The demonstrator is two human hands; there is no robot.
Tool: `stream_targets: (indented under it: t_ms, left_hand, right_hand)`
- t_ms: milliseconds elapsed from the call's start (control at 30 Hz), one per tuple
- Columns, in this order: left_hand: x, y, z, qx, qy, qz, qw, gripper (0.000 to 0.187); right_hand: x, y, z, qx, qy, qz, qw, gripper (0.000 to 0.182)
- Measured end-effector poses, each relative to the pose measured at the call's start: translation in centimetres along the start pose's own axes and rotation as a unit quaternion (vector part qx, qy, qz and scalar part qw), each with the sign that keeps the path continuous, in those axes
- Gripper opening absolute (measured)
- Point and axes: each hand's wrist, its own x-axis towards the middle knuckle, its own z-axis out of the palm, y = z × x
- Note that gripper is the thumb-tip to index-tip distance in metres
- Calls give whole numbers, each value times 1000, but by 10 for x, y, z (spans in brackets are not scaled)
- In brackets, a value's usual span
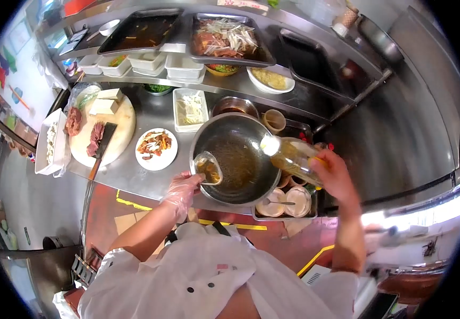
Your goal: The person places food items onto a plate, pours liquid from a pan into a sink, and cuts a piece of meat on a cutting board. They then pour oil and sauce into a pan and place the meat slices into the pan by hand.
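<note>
Left hand (183, 187) pinched on a small clear container (209, 168), right hand (330, 169) closed around a clear bottle (293, 156).

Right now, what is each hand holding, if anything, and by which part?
The left hand grips a small clear bowl by its left edge; the right hand holds a clear container by the end farther from the large metal bowl.

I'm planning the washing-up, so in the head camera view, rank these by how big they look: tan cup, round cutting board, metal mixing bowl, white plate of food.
Metal mixing bowl
Round cutting board
White plate of food
Tan cup
</note>
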Motion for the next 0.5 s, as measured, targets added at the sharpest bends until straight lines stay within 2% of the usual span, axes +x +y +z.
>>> stream_targets:
  t_ms: [67,100,167,200,267,300,367,400,467,500]
  left_hand:
    - [-2,1,4,15,10,-7,1000,16]
    - [-2,0,4,14,12,-9,1000,16]
    - [2,-4,7,4,-6,-16,1000,17]
    - [6,-7,7,4,-6,-17,1000,17]
    - [20,-19,6,18,-4,-32,999,21]
    - [26,-24,6,20,-5,-34,999,21]
    - [36,-32,8,40,18,-27,999,15]
    - [39,-34,8,44,14,-28,999,15]
    - [46,-38,6,23,34,-38,998,19]
    - [46,-38,4,4,30,-35,999,33]
  right_hand:
    - [-11,20,10,248,14,119,961,26]
    - [-18,29,18,248,12,120,961,26]
    - [-26,41,28,455,119,148,870,27]
    - [-29,40,29,455,118,149,870,27]
    - [-32,36,31,604,193,154,758,28]
    - [-33,42,30,604,195,157,757,28]
    - [-32,51,24,740,205,73,637,31]
    - [-28,51,21,739,210,74,636,31]
    - [-11,47,13,728,248,17,639,30]
    - [-1,60,16,716,286,13,636,33]
